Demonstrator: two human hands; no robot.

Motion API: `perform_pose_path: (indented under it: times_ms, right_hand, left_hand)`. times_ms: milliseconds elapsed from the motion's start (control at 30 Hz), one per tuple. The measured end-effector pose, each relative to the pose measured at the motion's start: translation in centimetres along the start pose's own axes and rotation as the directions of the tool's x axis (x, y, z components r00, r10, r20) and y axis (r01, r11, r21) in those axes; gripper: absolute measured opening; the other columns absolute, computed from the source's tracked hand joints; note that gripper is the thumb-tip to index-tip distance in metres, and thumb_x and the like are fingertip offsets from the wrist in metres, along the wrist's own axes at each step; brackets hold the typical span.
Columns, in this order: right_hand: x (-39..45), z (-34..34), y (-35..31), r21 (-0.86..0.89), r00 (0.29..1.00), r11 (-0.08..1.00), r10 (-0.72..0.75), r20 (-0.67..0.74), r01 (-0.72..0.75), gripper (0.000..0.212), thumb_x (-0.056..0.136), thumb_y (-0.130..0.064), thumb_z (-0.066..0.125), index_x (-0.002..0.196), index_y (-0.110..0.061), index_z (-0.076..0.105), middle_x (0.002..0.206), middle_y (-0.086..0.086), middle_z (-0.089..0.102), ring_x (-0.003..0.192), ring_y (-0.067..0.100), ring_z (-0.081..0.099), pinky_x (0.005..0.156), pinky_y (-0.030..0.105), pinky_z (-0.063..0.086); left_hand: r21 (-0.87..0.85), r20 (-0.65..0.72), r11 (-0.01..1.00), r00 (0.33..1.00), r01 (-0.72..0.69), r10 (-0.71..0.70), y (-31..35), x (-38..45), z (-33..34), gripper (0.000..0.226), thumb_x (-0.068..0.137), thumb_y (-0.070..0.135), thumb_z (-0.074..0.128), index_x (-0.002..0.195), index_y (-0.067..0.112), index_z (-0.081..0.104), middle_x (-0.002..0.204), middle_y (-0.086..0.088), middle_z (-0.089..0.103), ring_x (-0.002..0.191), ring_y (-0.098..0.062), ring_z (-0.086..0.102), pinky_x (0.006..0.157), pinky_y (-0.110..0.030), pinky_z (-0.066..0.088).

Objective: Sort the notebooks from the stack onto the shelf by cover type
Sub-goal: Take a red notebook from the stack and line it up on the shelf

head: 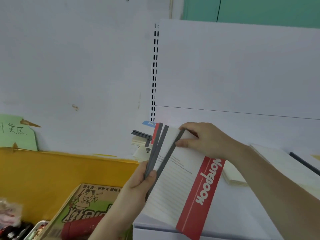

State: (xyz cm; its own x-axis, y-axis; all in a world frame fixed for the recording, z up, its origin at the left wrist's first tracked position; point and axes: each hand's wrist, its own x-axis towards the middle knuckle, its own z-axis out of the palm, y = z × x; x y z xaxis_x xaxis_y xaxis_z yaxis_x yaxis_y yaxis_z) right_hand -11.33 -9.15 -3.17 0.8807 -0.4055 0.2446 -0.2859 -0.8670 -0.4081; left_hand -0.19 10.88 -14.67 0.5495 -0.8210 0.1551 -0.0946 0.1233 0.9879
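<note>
I hold a few thin notebooks with grey spines above the white shelf. The front one is a white lined notebook with a red "NOTEBOOK" band. My left hand grips the grey spines from below, thumb on top. My right hand pinches the far top corner of the front notebook at its spine. Behind them a stack of notebooks lies at the shelf's back left, one with a blue band on top. A cream notebook lies flat under my right forearm.
Another light notebook with a dark spine lies at the far right of the shelf. A slotted white upright rises at the shelf's left end. Left of the shelf stand a yellow board, a cartoon-printed box and a red bottle.
</note>
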Motion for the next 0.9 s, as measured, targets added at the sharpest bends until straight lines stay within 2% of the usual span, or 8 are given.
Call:
perform_pose_path:
  times_ms: [100, 267, 400, 467, 533, 667, 767, 900]
  right_hand:
    - [0.6, 0.9, -0.8, 0.029, 0.995, 0.999, 0.03, -0.094, -0.028, 0.048, 0.069, -0.076, 0.065, 0.097, -0.038, 0.056, 0.085, -0.013, 0.067, 0.073, 0.004, 0.066, 0.068, 0.027, 0.056]
    - [1.3, 2.3, -2.4, -0.321, 0.97, 0.942, 0.018, -0.244, -0.098, 0.072, 0.065, -0.093, 0.041, 0.095, -0.027, 0.046, 0.076, -0.011, 0.06, 0.069, 0.008, 0.058, 0.067, 0.032, 0.05]
    - [1.9, 2.7, -0.8, -0.172, 0.935, 0.984, -0.01, -0.355, -0.054, 0.054, 0.087, -0.077, 0.034, 0.1, -0.028, 0.053, 0.083, -0.014, 0.064, 0.075, 0.008, 0.061, 0.07, 0.031, 0.05]
    - [2.4, 2.6, 1.2, -0.029, 0.891, 0.99, 0.113, -0.439, -0.14, 0.041, 0.096, -0.06, 0.038, 0.097, -0.023, 0.057, 0.087, -0.01, 0.066, 0.076, 0.009, 0.061, 0.069, 0.031, 0.047]
    - [2.7, 2.9, 3.3, 0.051, 0.864, 0.949, 0.304, -0.401, -0.31, 0.034, 0.097, -0.05, 0.045, 0.092, -0.019, 0.058, 0.083, -0.006, 0.065, 0.071, 0.009, 0.057, 0.063, 0.029, 0.042]
    - [2.2, 3.9, 5.2, 0.066, 0.858, 0.872, 0.49, -0.154, -0.486, 0.06, 0.087, -0.07, 0.049, 0.061, -0.016, 0.047, 0.055, -0.002, 0.048, 0.047, 0.013, 0.044, 0.053, 0.025, 0.037]
    - [1.8, 4.5, 5.0, 0.188, 0.84, 0.821, 0.541, 0.046, -0.539, 0.063, 0.082, -0.072, 0.053, 0.07, -0.011, 0.058, 0.067, 0.004, 0.064, 0.053, 0.015, 0.055, 0.051, 0.023, 0.04]
    - [1.8, 4.2, 5.1, 0.364, 0.833, 0.783, 0.552, -0.034, -0.504, 0.047, 0.088, -0.048, 0.064, 0.083, -0.002, 0.068, 0.07, 0.007, 0.072, 0.055, 0.016, 0.063, 0.052, 0.025, 0.044]
  left_hand:
    - [0.065, -0.007, 0.996, 0.998, -0.064, 0.065, 0.1, 0.0, 0.3, 0.028, 0.095, 0.04, 0.056, 0.122, 0.031, 0.06, 0.112, 0.005, 0.074, 0.105, -0.016, 0.07, 0.095, -0.046, 0.055]
    - [0.142, -0.051, 0.988, 0.996, -0.061, 0.068, -0.2, 0.3, 0.7, 0.033, 0.093, 0.029, 0.066, 0.124, 0.026, 0.055, 0.11, 0.012, 0.074, 0.101, -0.009, 0.071, 0.088, -0.036, 0.059]
    - [0.156, -0.085, 0.985, 0.993, -0.069, 0.082, -0.4, -0.1, 0.0, 0.033, 0.094, 0.029, 0.062, 0.126, 0.027, 0.054, 0.113, 0.012, 0.074, 0.105, -0.008, 0.07, 0.09, -0.034, 0.056]
    - [0.15, -0.119, 0.987, 0.99, -0.057, 0.075, -0.6, -0.3, -0.5, 0.032, 0.094, 0.028, 0.062, 0.125, 0.029, 0.054, 0.112, 0.013, 0.074, 0.104, -0.007, 0.07, 0.09, -0.033, 0.056]
    - [0.149, -0.147, 0.988, 0.987, -0.041, 0.064, -0.7, -0.4, -1.1, 0.031, 0.094, 0.028, 0.062, 0.124, 0.03, 0.054, 0.11, 0.013, 0.074, 0.102, -0.007, 0.071, 0.09, -0.033, 0.056]
    - [0.156, -0.196, 0.988, 0.979, -0.022, 0.052, -1.0, -0.4, -1.6, 0.032, 0.094, 0.025, 0.063, 0.124, 0.03, 0.054, 0.111, 0.013, 0.075, 0.103, -0.007, 0.071, 0.093, -0.035, 0.055]
    - [0.145, -0.226, 0.989, 0.973, -0.011, 0.043, -1.1, -0.2, -1.5, 0.032, 0.093, 0.026, 0.063, 0.123, 0.028, 0.056, 0.111, 0.011, 0.075, 0.104, -0.009, 0.071, 0.095, -0.04, 0.055]
    - [0.153, -0.229, 0.988, 0.972, -0.011, 0.046, -1.3, 0.0, -1.2, 0.033, 0.093, 0.027, 0.063, 0.125, 0.028, 0.055, 0.112, 0.012, 0.074, 0.104, -0.008, 0.071, 0.094, -0.037, 0.055]
